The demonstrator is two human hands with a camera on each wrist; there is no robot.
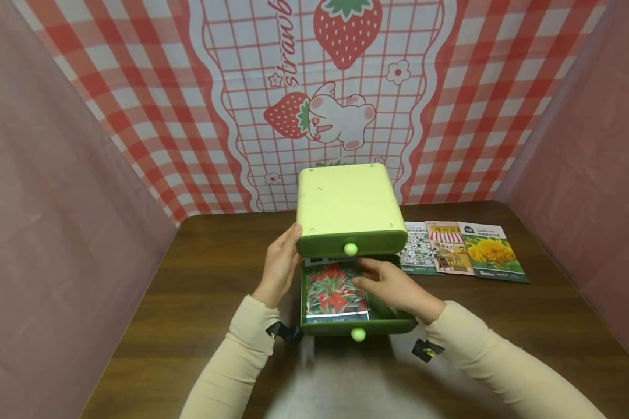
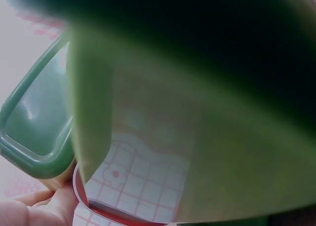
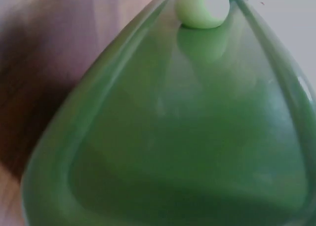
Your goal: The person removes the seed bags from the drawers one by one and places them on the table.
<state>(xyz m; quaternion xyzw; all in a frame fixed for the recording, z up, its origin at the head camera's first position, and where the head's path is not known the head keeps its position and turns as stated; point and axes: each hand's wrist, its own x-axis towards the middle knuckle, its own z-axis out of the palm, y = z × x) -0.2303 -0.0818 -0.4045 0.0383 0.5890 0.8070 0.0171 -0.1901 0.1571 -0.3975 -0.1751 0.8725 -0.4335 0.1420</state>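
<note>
A small pale-yellow cabinet point(image 1: 348, 198) with a green upper drawer front point(image 1: 320, 246) stands on the table. Its lower drawer point(image 1: 385, 327) is pulled out toward me. Inside, at the left, lies a seed packet point(image 1: 335, 291) with a picture of red flowers. My left hand point(image 1: 280, 265) rests against the cabinet's left front corner, fingers along the side. My right hand point(image 1: 393, 288) is over the lower drawer, fingertips at the packet's right edge. The right wrist view is filled by a green drawer front point(image 3: 187, 117) with its round knob point(image 3: 202, 8); the hand is hidden there.
Right of the cabinet lie a packet with white flowers point(image 1: 419, 250), a packet with a striped awning point(image 1: 449, 247) and a packet with a yellow flower point(image 1: 493, 251). A red-checked cloth point(image 1: 147, 116) hangs behind the brown wooden table point(image 1: 199, 302); pink cloth walls point(image 1: 57, 203) flank it.
</note>
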